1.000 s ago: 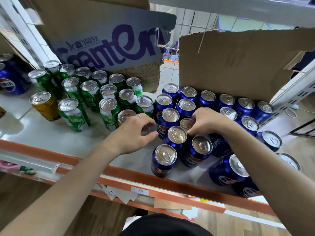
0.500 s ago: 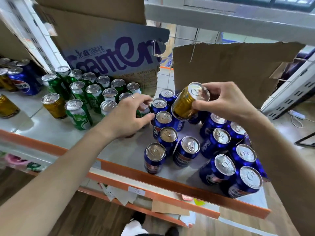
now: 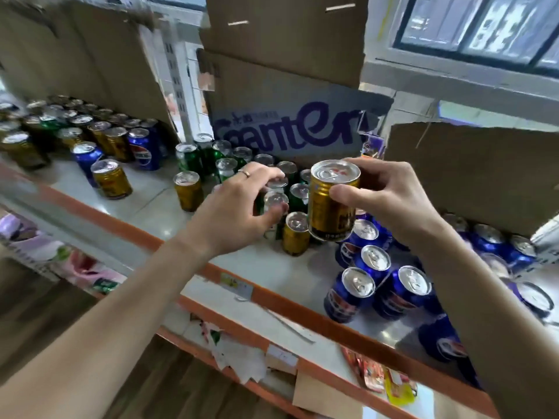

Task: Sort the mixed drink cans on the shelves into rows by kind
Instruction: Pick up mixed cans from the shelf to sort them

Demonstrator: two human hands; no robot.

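My right hand (image 3: 390, 201) grips a gold can (image 3: 331, 204) and holds it upright in the air above the shelf, between the green and blue groups. My left hand (image 3: 239, 207) reaches into the green cans (image 3: 225, 164), its fingers and thumb curled round the top of one green can (image 3: 276, 198). A second gold can (image 3: 295, 232) stands just right of that thumb. Blue cans (image 3: 375, 258) crowd the shelf's right part, under my right forearm. Two more gold cans (image 3: 189, 190) (image 3: 112, 178) stand alone to the left.
The shelf has an orange front rim (image 3: 272, 297). Cardboard sheets with purple lettering (image 3: 287, 122) line its back. At far left stands a mixed cluster of gold, green and blue cans (image 3: 90, 131). Bare shelf shows between the clusters near the front edge.
My right hand has carried the gold can leftward and turned it upright. My view has swung left. My left hand has shifted off the second gold can onto a green can.
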